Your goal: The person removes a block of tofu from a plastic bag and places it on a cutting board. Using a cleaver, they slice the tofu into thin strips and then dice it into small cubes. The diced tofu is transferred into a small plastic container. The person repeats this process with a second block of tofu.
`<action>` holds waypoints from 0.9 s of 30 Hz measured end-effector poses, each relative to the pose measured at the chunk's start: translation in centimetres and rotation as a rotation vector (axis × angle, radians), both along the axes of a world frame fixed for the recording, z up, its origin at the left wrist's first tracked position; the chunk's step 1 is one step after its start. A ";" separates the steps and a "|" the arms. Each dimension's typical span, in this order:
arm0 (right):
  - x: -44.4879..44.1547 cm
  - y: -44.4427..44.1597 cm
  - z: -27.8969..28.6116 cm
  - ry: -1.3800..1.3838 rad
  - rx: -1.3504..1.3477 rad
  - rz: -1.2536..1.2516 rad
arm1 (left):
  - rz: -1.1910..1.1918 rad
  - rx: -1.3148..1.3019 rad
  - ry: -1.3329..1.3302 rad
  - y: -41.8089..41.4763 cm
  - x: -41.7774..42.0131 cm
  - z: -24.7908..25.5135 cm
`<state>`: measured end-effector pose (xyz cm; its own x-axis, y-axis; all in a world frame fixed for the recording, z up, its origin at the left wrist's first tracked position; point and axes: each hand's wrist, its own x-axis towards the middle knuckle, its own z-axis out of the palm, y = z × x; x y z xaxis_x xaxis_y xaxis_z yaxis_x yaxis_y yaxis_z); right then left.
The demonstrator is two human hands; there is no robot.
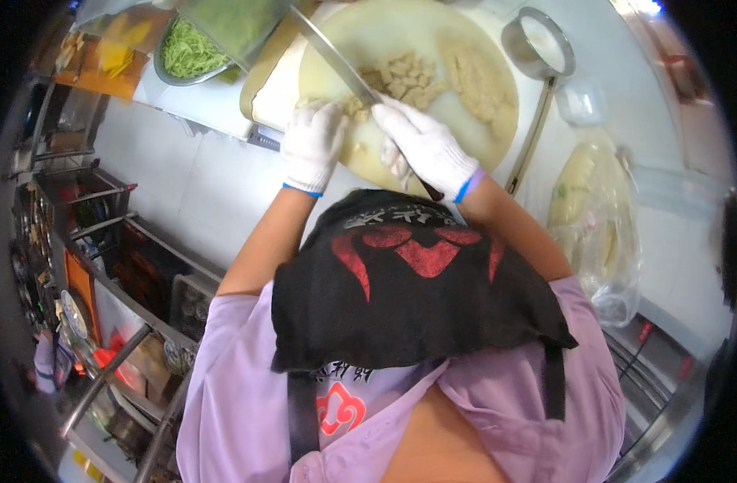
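Observation:
My right hand [426, 145], in a white knit glove, grips the handle of a large kitchen knife [335, 57], whose blade points up and left over a round cutting board [368, 158]. My left hand [313, 140], gloved alike, rests with curled fingers at the board's left edge, beside small pale food pieces [355, 107]; whether it holds any of them cannot be told. A pile of pale tan chunks [408, 78] lies beyond the knife. On the board's right side is a spread of finer tan pieces [474, 84].
Shredded green vegetable fills a metal bowl [170, 60] at the upper left, near a clear container [238, 24]. A metal ladle [533, 133] with white contents lies right of the board. Pale vegetables in a plastic bag [595, 211] sit farther right. Metal racks [106, 377] stand left.

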<state>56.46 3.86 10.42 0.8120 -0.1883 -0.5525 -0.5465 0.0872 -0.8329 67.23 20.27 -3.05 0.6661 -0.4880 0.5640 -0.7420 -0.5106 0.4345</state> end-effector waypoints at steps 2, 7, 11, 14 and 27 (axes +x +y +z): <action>-0.7 0.0 -1.0 0.097 -0.022 0.027 | -0.019 0.029 -0.004 0.0 -0.4 -0.1; 0.2 -1.1 -1.9 0.052 0.127 0.002 | -0.121 0.043 0.038 -0.3 -0.8 1.0; -2.5 -2.7 -0.3 0.009 0.068 -0.093 | -0.158 0.226 0.047 -0.3 -2.1 3.2; -5.3 -5.6 0.3 -0.012 -0.024 -0.202 | -0.124 0.311 0.017 -1.3 -2.1 3.3; -8.0 -12.3 -4.3 0.101 0.356 -0.409 | -0.241 0.519 -0.004 -11.7 2.4 4.5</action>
